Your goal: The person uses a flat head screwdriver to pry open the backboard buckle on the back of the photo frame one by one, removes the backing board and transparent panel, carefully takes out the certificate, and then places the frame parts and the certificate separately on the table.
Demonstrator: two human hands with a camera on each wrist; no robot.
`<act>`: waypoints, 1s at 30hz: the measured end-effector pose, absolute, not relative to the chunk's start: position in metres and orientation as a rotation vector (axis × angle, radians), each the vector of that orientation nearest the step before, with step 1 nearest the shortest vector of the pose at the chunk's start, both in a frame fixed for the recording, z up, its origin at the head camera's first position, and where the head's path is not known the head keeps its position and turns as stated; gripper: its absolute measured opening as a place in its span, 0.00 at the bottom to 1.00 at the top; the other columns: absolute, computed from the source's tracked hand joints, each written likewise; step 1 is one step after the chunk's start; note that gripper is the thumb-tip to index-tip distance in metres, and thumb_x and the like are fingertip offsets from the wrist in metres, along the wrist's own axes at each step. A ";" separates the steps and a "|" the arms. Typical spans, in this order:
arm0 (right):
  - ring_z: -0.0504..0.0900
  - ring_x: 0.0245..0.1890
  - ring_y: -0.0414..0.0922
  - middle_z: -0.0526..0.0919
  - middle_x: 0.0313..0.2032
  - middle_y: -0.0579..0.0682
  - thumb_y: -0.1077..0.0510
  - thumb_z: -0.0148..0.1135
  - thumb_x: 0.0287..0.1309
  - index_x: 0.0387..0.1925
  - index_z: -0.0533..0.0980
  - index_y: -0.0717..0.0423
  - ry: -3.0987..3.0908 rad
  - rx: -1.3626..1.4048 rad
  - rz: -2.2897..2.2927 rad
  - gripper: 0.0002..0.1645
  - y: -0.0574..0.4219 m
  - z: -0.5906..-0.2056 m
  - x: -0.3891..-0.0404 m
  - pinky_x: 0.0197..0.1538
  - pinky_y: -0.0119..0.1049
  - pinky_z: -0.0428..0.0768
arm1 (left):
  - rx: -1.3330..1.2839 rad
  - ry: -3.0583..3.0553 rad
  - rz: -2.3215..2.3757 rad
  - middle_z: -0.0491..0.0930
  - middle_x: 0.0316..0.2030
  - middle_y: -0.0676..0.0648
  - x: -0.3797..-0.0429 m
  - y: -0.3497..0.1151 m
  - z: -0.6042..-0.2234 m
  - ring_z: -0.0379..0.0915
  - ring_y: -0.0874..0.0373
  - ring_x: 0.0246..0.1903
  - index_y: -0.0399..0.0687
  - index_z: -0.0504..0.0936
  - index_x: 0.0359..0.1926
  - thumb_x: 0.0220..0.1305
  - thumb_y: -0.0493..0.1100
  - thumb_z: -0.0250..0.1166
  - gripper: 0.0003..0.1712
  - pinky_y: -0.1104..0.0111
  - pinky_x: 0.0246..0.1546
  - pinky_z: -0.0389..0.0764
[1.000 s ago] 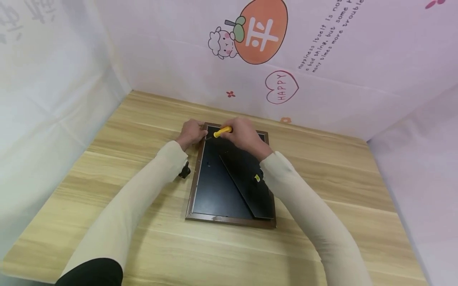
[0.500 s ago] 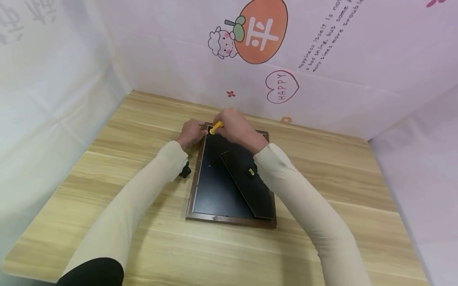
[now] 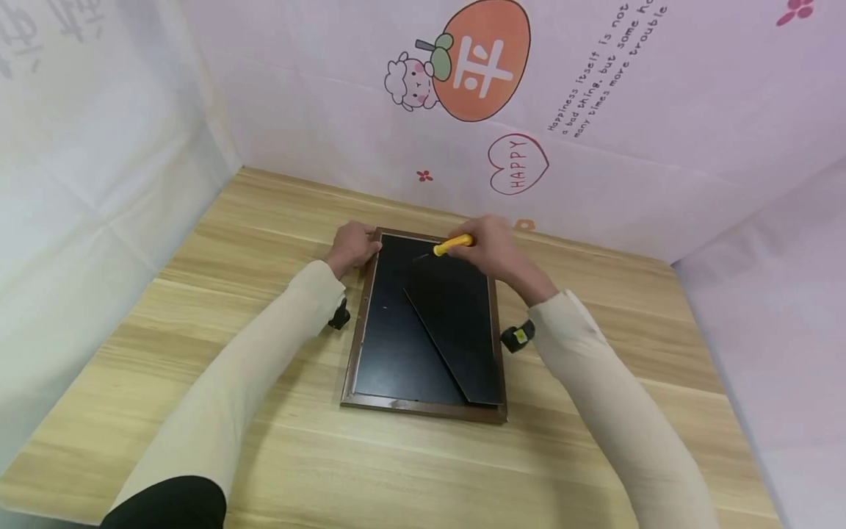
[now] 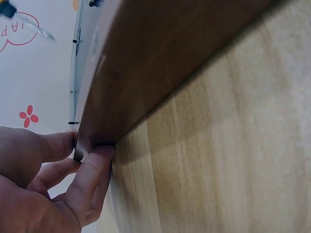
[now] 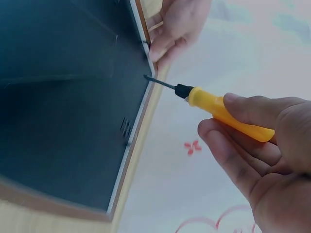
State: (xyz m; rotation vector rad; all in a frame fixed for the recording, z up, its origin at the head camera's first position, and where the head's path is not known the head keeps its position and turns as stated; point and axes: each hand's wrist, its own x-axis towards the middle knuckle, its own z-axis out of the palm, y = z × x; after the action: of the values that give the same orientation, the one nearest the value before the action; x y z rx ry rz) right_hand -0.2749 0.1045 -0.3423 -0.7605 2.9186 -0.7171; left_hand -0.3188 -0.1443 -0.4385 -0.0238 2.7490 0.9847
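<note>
A picture frame (image 3: 358,345) with a brown border lies face down, its black backing board (image 3: 390,360) and a black easel leg (image 3: 456,334) facing up. My left hand (image 3: 352,246) grips its far left corner; in the left wrist view the thumb is at the upper edge and the fingers (image 4: 87,182) are against the outer side. My right hand (image 3: 492,250) holds a screwdriver (image 3: 454,244) with a yellow handle and black collar. In the right wrist view thumb and fingers pinch the handle (image 5: 218,109), and the thin shaft points toward the board over the frame's far part.
The wood-grain table (image 3: 291,455) extends around the frame. A printed white cloth (image 3: 317,95) stands right behind the table's far edge, with more cloth at both sides. Small black wrist cameras (image 3: 518,336) hang by the sleeves.
The right hand first carried the screwdriver left to the far left corner, then drew it back to the right, off that corner. The left hand stays at the corner.
</note>
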 end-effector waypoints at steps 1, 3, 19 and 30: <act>0.74 0.27 0.46 0.86 0.39 0.57 0.59 0.67 0.61 0.46 0.84 0.60 2.925 -0.733 -0.735 0.13 0.112 -0.342 -0.272 0.29 0.33 0.73 | -0.032 2.743 0.998 0.65 0.71 0.45 -0.319 -0.144 -0.438 0.62 0.63 0.18 0.46 0.66 0.71 0.73 0.46 0.57 0.29 0.73 0.22 0.68; 0.73 0.25 0.46 0.86 0.39 0.58 0.58 0.67 0.61 0.48 0.84 0.60 2.936 -0.682 -0.766 0.15 0.126 -0.342 -0.267 0.27 0.32 0.71 | -0.050 2.729 1.028 0.64 0.71 0.45 -0.318 -0.144 -0.437 0.63 0.63 0.18 0.46 0.65 0.71 0.73 0.45 0.57 0.29 0.74 0.20 0.67; 0.62 0.17 0.38 0.87 0.36 0.56 0.45 0.66 0.61 0.52 0.83 0.55 3.060 -0.250 -0.920 0.24 0.224 -0.357 -0.219 0.16 0.31 0.61 | -0.055 2.726 1.038 0.66 0.70 0.43 -0.321 -0.145 -0.440 0.63 0.64 0.15 0.44 0.66 0.71 0.72 0.45 0.58 0.29 0.75 0.17 0.66; 0.60 0.11 0.36 0.87 0.31 0.55 0.44 0.67 0.60 0.51 0.83 0.59 3.151 -0.088 -1.067 0.26 0.282 -0.376 -0.191 0.12 0.32 0.62 | -0.047 2.692 1.062 0.66 0.70 0.41 -0.323 -0.143 -0.441 0.54 0.67 0.08 0.44 0.65 0.71 0.73 0.45 0.57 0.29 0.77 0.11 0.63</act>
State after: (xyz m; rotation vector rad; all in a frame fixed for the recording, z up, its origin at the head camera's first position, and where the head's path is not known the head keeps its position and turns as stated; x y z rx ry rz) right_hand -0.1911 0.2820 -0.3765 -0.0884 3.1508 -1.0665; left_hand -0.3225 -0.1435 -0.4406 -0.0473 2.6924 1.0617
